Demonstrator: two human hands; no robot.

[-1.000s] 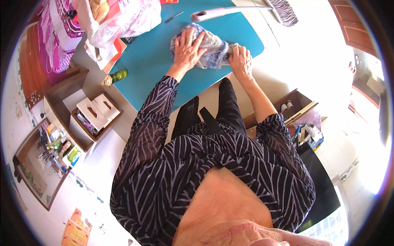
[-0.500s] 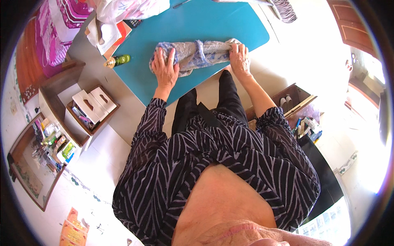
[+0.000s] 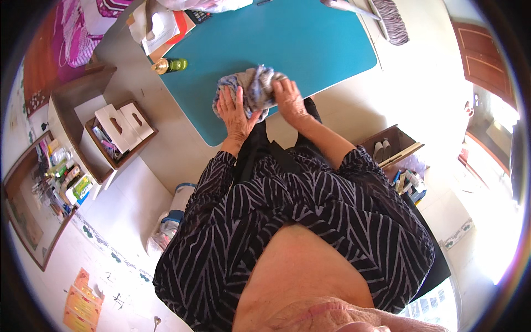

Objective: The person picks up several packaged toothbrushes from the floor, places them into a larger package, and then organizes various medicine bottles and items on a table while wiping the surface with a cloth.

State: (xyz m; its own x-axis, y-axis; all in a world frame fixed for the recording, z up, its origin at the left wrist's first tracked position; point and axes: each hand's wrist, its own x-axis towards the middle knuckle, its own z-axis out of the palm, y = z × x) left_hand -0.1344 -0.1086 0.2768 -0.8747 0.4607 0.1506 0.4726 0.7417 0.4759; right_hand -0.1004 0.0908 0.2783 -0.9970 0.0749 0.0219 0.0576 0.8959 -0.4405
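Observation:
A grey and blue textured cloth (image 3: 257, 86), folded into a thick bundle, lies at the near edge of the blue-green tabletop (image 3: 310, 41). Whether it is a towel or a garment I cannot tell. My left hand (image 3: 237, 117) rests on its left part, fingers stretched out over the top and thumb apart. At the other end my right hand (image 3: 291, 104) has its fingers curled over the cloth's right edge, slightly blurred. Their tips are partly lost against the fabric.
A small green bottle with a gold cap (image 3: 171, 66) lies by the table's left edge. Papers (image 3: 161, 30) and a plastic bag (image 3: 213, 4) are behind it. An open drawer (image 3: 119, 160) juts out at left, another drawer (image 3: 392, 145) at right. A brush-like mop head (image 3: 390, 25) lies far right.
The long cloth roll has become a shorter, thicker bundle. My right hand has moved left, closer to my left hand. The whole view has shifted slightly.

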